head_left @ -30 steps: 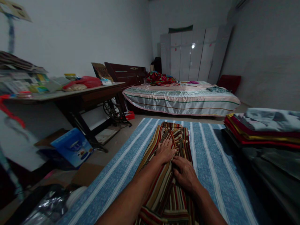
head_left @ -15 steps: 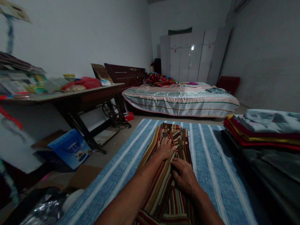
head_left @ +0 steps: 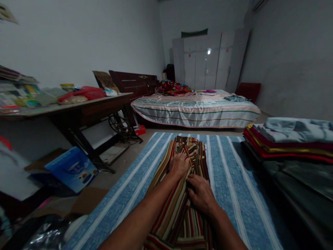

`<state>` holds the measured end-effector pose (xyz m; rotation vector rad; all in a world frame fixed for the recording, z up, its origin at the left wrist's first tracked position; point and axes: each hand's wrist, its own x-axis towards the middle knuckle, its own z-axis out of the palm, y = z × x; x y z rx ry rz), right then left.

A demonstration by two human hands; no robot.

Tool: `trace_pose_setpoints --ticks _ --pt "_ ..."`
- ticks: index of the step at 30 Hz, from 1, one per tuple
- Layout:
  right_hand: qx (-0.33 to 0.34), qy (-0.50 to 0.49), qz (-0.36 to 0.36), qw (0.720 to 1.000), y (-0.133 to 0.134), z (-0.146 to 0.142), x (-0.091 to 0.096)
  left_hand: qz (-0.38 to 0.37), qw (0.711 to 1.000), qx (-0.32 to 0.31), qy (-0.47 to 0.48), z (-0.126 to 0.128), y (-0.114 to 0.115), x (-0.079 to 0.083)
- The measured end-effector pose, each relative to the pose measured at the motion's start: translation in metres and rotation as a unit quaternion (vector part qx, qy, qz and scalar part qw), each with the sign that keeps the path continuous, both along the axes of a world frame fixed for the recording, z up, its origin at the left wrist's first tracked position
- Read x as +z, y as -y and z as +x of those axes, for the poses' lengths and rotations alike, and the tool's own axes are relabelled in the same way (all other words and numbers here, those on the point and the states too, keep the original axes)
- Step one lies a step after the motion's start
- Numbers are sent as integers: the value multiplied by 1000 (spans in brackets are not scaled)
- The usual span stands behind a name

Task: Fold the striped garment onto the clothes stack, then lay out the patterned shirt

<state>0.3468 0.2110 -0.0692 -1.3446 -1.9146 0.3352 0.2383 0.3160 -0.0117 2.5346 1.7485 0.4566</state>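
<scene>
Striped trousers [head_left: 166, 208] in brown, red, black and cream lie lengthwise in front of me, with the waistband at the far end and the legs towards me. On their upper part rests my left hand [head_left: 179, 164], its fingers curled into the cloth. My right hand [head_left: 201, 192] is a little nearer and to the right, closed with the thumb and fingertips at a fold of the same trousers. Beneath them spreads a blue cloth with white stripes [head_left: 135, 194].
Folded fabrics [head_left: 288, 146] are stacked at the right. To the left stand a sewing-machine table [head_left: 104, 101] loaded with small items and a blue box [head_left: 75, 170] on the floor. A bed [head_left: 197, 113] and a wardrobe [head_left: 203, 66] are farther back.
My left hand's fingers, spread flat on the trousers before, are now curled into them. The right hand stays at the fold. The view has turned slightly to the right.
</scene>
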Motion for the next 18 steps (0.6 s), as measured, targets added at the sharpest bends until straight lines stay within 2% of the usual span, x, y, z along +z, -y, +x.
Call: trace_pose_setpoints --ticks 3,6,13,18 --pt "-5 -1 -6 1000 0 0 1 10 1000 -3 4 -4 13 4" --pt "-7 -4 -10 1000 1 0 3 5 1000 -4 11 -7 22 1" --pt "-3 -21 -8 1000 0 0 3 -21 999 -1 38 -13 24 -12" --pt "-77 -47 19 996 0 -2 -1 -22 999 2 48 -16 24 -9"
